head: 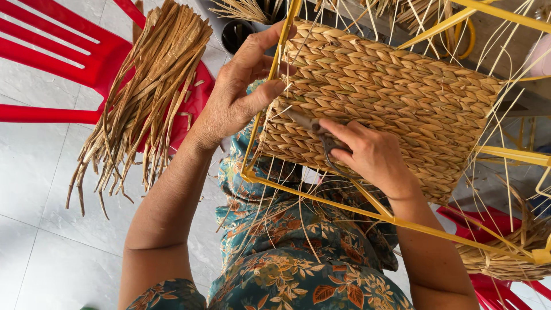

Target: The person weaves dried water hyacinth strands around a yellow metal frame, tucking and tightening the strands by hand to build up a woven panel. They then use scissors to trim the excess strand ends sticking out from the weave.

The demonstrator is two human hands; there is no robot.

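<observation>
Landmark: the tan woven panel of braided dried grass (390, 97), stretched across a yellow metal wire frame (321, 198) and held tilted over the person's lap.
Left hand (238, 95): closed around the panel's left edge and the frame bar there, thumb lying on the weave, fingers curled behind it.
Right hand (370, 155): rests on the panel's lower middle, fingers closed on a small dark metal scissors (321, 138) whose tip lies against the weave.
Loose ends: thin pale straw strands (505, 63) stick out around the panel's right side.
Left of the panel: a bundle of long dried brown grass strips (152, 86) lies over a red plastic chair (63, 54).
Below the panel: teal floral fabric (287, 252) of the person's clothing.
</observation>
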